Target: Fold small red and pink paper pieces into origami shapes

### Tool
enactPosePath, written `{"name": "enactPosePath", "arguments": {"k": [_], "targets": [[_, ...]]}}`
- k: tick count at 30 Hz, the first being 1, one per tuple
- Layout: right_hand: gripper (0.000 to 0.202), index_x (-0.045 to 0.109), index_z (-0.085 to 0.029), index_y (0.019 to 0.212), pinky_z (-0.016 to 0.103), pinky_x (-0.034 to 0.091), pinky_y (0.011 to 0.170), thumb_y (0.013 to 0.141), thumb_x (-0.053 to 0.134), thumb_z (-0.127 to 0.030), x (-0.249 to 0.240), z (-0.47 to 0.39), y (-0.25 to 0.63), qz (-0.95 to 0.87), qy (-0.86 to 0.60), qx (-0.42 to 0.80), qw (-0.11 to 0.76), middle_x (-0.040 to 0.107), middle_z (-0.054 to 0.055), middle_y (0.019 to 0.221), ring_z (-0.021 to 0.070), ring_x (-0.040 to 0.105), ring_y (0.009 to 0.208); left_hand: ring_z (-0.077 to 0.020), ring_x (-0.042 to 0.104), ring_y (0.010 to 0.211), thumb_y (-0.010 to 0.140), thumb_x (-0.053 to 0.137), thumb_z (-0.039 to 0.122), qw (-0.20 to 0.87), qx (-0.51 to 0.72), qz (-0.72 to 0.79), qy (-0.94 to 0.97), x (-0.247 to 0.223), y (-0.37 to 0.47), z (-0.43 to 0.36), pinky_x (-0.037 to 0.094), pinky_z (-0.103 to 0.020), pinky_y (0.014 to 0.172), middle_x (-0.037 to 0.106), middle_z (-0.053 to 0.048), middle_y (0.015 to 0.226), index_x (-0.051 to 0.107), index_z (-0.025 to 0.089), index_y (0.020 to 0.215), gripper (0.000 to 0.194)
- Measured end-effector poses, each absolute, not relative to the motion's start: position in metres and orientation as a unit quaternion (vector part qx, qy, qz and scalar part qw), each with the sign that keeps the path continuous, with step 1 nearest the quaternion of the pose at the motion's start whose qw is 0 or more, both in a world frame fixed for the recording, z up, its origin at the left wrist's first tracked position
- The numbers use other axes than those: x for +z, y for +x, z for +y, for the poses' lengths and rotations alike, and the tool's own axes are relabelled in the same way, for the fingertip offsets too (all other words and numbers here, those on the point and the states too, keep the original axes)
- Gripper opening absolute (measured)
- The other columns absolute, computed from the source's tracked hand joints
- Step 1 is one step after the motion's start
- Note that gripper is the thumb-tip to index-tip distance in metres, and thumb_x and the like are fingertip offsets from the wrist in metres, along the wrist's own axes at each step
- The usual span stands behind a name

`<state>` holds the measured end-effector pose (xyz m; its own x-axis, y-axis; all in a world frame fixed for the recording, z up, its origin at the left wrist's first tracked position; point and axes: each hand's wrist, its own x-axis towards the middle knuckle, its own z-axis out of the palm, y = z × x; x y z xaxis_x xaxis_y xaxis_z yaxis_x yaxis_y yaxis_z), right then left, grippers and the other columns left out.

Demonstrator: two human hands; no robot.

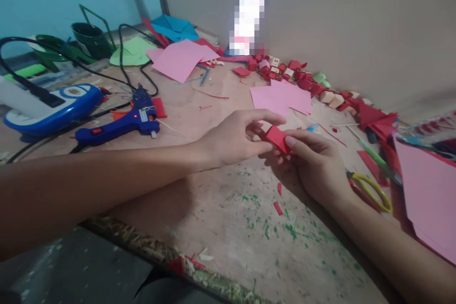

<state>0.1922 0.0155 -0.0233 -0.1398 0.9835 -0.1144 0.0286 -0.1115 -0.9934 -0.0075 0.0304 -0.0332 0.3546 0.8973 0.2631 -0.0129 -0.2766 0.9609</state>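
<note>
Near the middle of the view, a small folded red paper piece [278, 138] is held above the table between both hands. My left hand [238, 135] has its thumb and fingers around the piece's left side. On its right edge, the thumb of my right hand [317, 161] presses, with the other fingers curled underneath. A paler part shows at the piece's upper left, partly hidden by my left fingers. Pink paper sheets [281, 96] lie just beyond the hands.
A blue glue gun [117, 126] and a blue-and-white power strip [53, 107] with cables lie left. Small red and cream paper cubes [302, 76] line the wall. Yellow-handled scissors [374, 192] and pink sheets [431, 194] are right. Red scraps [278, 208] lie near the front.
</note>
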Motion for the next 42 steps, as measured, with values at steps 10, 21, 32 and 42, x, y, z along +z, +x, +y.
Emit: {"name": "enactPosePath", "arguments": {"k": [10, 21, 32, 42], "targets": [[0.026, 0.079, -0.023, 0.104, 0.026, 0.052, 0.053, 0.086, 0.079, -0.042, -0.024, 0.016, 0.191, -0.571, -0.483, 0.532, 0.398, 0.075, 0.004, 0.08, 0.0142, 0.063, 0.059, -0.0161, 0.07, 0.085, 0.093, 0.064, 0.029, 0.424, 0.459, 0.43, 0.652, -0.037, -0.008, 0.031, 0.055, -0.027, 0.078, 0.078, -0.005, 0.1, 0.078, 0.019, 0.097, 0.018], [0.013, 0.079, -0.02, 0.08, 0.025, 0.047, 0.055, 0.086, 0.079, -0.03, -0.022, 0.015, 0.196, -0.612, -0.471, 0.524, 0.359, 0.072, 0.001, 0.068, 0.0131, 0.061, 0.057, -0.0115, 0.062, 0.061, 0.089, 0.071, 0.036, 0.478, 0.441, 0.427, 0.628, -0.035, -0.01, 0.031, 0.044, -0.022, 0.053, 0.073, 0.0, 0.08, 0.069, 0.021, 0.106, 0.022], [0.016, 0.08, -0.019, 0.088, 0.029, 0.052, 0.057, 0.085, 0.08, -0.034, -0.027, 0.015, 0.194, -0.529, -0.497, 0.57, 0.385, 0.073, 0.004, 0.07, 0.0168, 0.065, 0.058, -0.0118, 0.064, 0.085, 0.085, 0.074, 0.015, 0.349, 0.491, 0.392, 0.695, -0.028, -0.011, 0.026, 0.05, -0.02, 0.068, 0.071, -0.002, 0.098, 0.069, 0.016, 0.08, 0.007], [0.012, 0.082, -0.022, 0.084, 0.027, 0.048, 0.059, 0.087, 0.078, -0.033, -0.024, 0.014, 0.195, -0.583, -0.5, 0.509, 0.389, 0.074, 0.002, 0.072, 0.0147, 0.063, 0.061, -0.0136, 0.066, 0.089, 0.087, 0.076, 0.024, 0.308, 0.452, 0.424, 0.722, -0.029, -0.008, 0.026, 0.054, -0.022, 0.07, 0.072, -0.004, 0.107, 0.077, 0.018, 0.089, 0.007]]}}
